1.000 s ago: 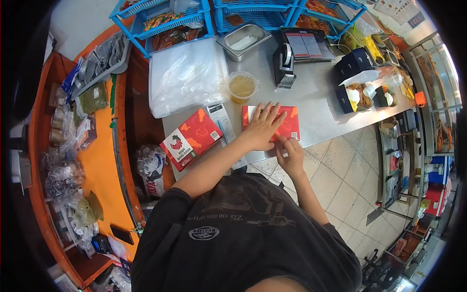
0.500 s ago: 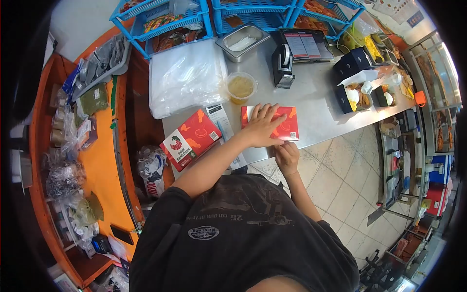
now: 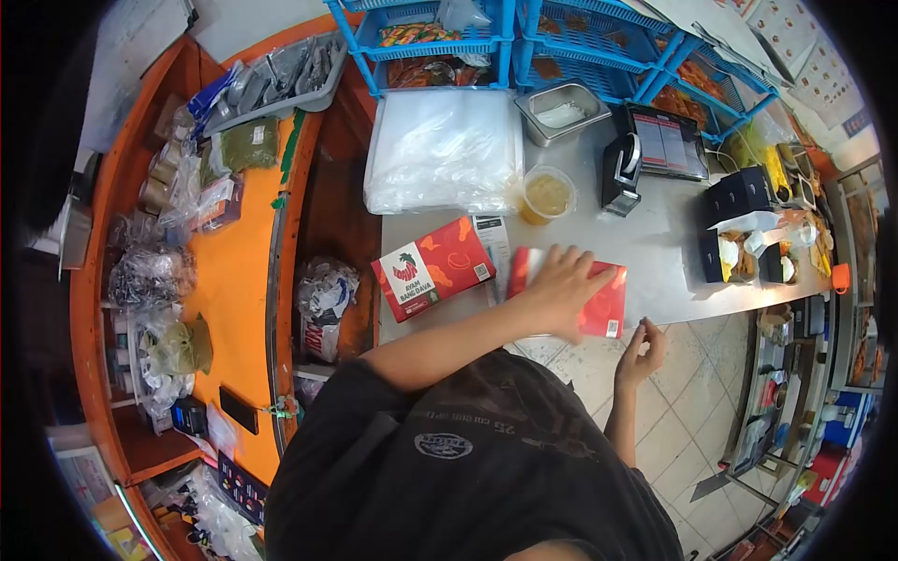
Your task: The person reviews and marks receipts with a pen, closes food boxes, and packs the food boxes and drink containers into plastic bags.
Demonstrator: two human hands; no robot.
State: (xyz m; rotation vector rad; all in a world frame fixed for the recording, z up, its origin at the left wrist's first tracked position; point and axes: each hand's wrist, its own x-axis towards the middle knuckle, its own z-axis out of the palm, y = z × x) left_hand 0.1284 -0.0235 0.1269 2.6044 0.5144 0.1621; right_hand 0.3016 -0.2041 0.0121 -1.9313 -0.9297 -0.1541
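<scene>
My left hand [image 3: 561,292] is spread flat over the top of a red and white cardboard food box [image 3: 606,304] at the counter's front edge. Just off the box's right corner is my right hand [image 3: 641,357], its thumb and fingertips drawn together in a pinch. Whatever those fingers may hold is too small to make out. A second red box [image 3: 438,266], printed "Ayam Bang Dava", lies to the left. A paper slip [image 3: 491,245] sits between the boxes, partly covered. Behind them stands a clear tub of yellowish liquid [image 3: 548,194].
Stacked plastic bags [image 3: 444,150] cover the counter's back left. A metal pan [image 3: 563,112], a black tape dispenser [image 3: 621,176] and blue racks [image 3: 599,70] stand behind. Open black food boxes [image 3: 730,252] are at the right. An orange shelf counter [image 3: 229,318] is on the left.
My right hand has come away from the box's front edge and moved right. My left hand stays on the box. The camera view has shifted, so the scene sits further right and lower.
</scene>
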